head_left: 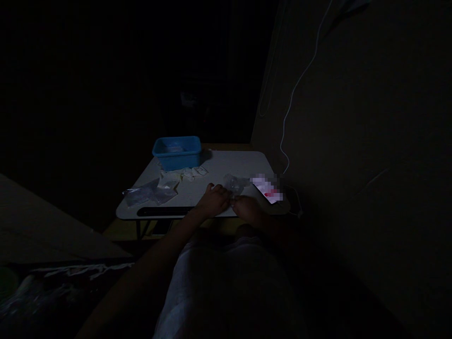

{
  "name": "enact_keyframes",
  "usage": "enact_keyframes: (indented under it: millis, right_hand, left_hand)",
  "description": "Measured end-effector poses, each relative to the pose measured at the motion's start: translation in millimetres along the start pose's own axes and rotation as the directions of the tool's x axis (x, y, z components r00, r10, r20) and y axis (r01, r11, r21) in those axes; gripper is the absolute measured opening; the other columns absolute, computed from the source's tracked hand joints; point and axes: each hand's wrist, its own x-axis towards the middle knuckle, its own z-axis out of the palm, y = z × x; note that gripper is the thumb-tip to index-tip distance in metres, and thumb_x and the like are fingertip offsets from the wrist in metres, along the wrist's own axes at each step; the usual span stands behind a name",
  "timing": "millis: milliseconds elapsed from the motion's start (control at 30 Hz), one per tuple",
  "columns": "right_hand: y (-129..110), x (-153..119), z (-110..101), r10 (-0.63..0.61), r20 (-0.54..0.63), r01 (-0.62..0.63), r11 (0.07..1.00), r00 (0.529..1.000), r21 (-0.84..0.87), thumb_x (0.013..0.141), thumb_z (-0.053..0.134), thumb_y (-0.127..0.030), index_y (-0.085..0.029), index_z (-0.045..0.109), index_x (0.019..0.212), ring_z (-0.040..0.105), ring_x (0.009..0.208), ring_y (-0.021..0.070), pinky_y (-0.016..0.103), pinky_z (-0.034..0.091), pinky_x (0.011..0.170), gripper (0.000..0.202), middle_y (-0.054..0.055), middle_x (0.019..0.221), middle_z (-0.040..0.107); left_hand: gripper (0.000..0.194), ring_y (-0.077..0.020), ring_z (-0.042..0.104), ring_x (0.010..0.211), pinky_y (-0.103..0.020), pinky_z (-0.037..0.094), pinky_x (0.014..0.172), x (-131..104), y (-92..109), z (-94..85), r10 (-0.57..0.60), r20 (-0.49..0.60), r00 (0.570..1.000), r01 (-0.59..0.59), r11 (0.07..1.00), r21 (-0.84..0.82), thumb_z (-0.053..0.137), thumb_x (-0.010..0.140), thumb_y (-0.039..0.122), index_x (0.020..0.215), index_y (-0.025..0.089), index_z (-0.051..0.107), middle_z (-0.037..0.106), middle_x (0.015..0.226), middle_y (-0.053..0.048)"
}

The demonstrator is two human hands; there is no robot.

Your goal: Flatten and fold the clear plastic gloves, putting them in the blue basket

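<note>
In the dim light, my left hand (214,201) and my right hand (247,209) meet near the front edge of a small white table (233,160). A crumpled clear plastic bag (236,182) lies just beyond them, its near end between my fingers. The right hand's fingers are closed in a pinch at the bag's near end. My left hand bends its fingers over the bag from the other side, thumb raised. Shadow hides the exact grip of both hands.
A blue plastic basin (181,161) stands at the table's back left. Pale crumpled pieces (190,173) and clear plastic bags (151,193) lie before it. A lit phone (266,188) rests at right. A white cable (291,99) hangs along the right wall.
</note>
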Motion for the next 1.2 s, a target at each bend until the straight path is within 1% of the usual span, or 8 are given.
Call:
enact_keyframes:
  millis: [233, 467, 667, 767, 833, 900, 1033, 1200]
  right_hand:
    - [1.4, -1.0, 2.0, -0.059, -0.08, 0.061, 0.998, 0.995, 0.017, 0.081, 0.039, -0.016, -0.019, 0.06, 0.107, 0.06, 0.086, 0.0191, 0.026, 0.042, 0.071, 0.033, 0.009, 0.098, 0.065]
    - [11.2, -10.4, 3.6, 0.038, -0.163, -0.004, 0.978, 0.986, 0.208, 0.08, 0.041, -0.015, -0.017, 0.061, 0.103, 0.057, 0.09, 0.0169, 0.024, 0.039, 0.076, 0.031, 0.008, 0.102, 0.064]
    - [11.5, -13.5, 2.5, 0.035, -0.179, 0.018, 0.958, 0.983, 0.287, 0.08, 0.042, -0.015, -0.017, 0.061, 0.103, 0.056, 0.091, 0.0153, 0.023, 0.037, 0.079, 0.03, 0.007, 0.103, 0.063]
    - [9.7, -10.6, 2.8, 0.009, -0.195, 0.048, 0.958, 0.981, 0.283, 0.08, 0.042, -0.014, -0.018, 0.062, 0.101, 0.056, 0.089, 0.0151, 0.022, 0.038, 0.077, 0.03, 0.007, 0.099, 0.063]
    - [10.0, -8.2, 4.3, 0.008, -0.196, 0.047, 0.961, 0.981, 0.272, 0.08, 0.042, -0.015, -0.018, 0.063, 0.1, 0.056, 0.086, 0.015, 0.023, 0.038, 0.075, 0.03, 0.007, 0.096, 0.063]
    - [11.8, -6.8, 6.1, 0.02, -0.198, 0.033, 0.964, 0.98, 0.263, 0.08, 0.042, -0.015, -0.017, 0.064, 0.098, 0.057, 0.085, 0.015, 0.023, 0.038, 0.073, 0.029, 0.007, 0.095, 0.064]
    - [17.8, -10.3, 6.2, 0.048, -0.195, 0.01, 0.959, 0.98, 0.283, 0.08, 0.043, -0.017, -0.017, 0.065, 0.097, 0.058, 0.086, 0.0147, 0.022, 0.038, 0.073, 0.028, 0.007, 0.096, 0.066]
    - [27.2, -18.2, -3.2, 0.15, -0.121, -0.115, 0.96, 0.981, 0.256, 0.084, 0.042, -0.025, -0.021, 0.065, 0.096, 0.061, 0.082, 0.0159, 0.023, 0.04, 0.069, 0.027, 0.003, 0.089, 0.069]
  left_hand:
    - [0.035, -0.0247, 0.05, 0.093, -0.041, 0.032, 0.077, -0.8, -3.0, 7.8, -0.111, 0.032, 0.993, 0.109, 0.991, 0.08, 0.029, 0.088, 0.031, 0.094, 0.014, 0.06, 0.06, 0.093, -0.012]
    - [0.02, -0.0259, 0.051, 0.09, -0.039, 0.034, 0.074, -11.3, -10.6, 12.8, -0.159, 0.115, 0.981, 0.141, 0.978, 0.156, 0.044, 0.079, 0.019, 0.083, 0.013, 0.062, 0.06, 0.09, -0.013]
    - [0.027, -0.0267, 0.053, 0.091, -0.04, 0.038, 0.078, -14.4, -10.1, -1.8, -0.134, 0.032, 0.99, 0.128, 0.981, 0.148, 0.042, 0.081, 0.028, 0.082, 0.011, 0.063, 0.061, 0.087, -0.014]
    - [0.03, -0.0233, 0.051, 0.104, -0.037, 0.036, 0.088, -4.7, -6.4, -0.4, -0.083, -0.02, 0.996, 0.084, 0.993, 0.081, 0.039, 0.083, 0.025, 0.1, 0.011, 0.06, 0.06, 0.105, -0.014]
    - [0.042, -0.0227, 0.041, 0.12, -0.037, 0.031, 0.098, 1.4, -3.6, 8.2, -0.045, 0.005, 0.999, 0.044, 0.997, 0.062, 0.035, 0.085, 0.025, 0.122, 0.009, 0.046, 0.047, 0.129, -0.015]
    - [0.053, -0.0265, 0.029, 0.129, -0.04, 0.027, 0.101, 4.2, -1.2, 19.6, -0.16, 0.058, 0.985, 0.155, 0.984, 0.09, 0.033, 0.087, 0.032, 0.131, 0.003, 0.033, 0.032, 0.139, -0.021]
    - [0.057, -0.0285, 0.021, 0.133, -0.05, 0.022, 0.102, -3.0, 1.2, 33.8, -0.276, 0.218, 0.936, 0.256, 0.96, 0.116, 0.024, 0.089, 0.039, 0.136, 0.006, 0.026, 0.025, 0.143, -0.02]
    - [0.06, -0.0321, 0.015, 0.134, -0.057, 0.016, 0.101, -23.8, 1.2, 27.6, -0.321, 0.281, 0.905, 0.302, 0.947, 0.109, 0.021, 0.089, 0.044, 0.136, 0.008, 0.026, 0.019, 0.144, -0.021]
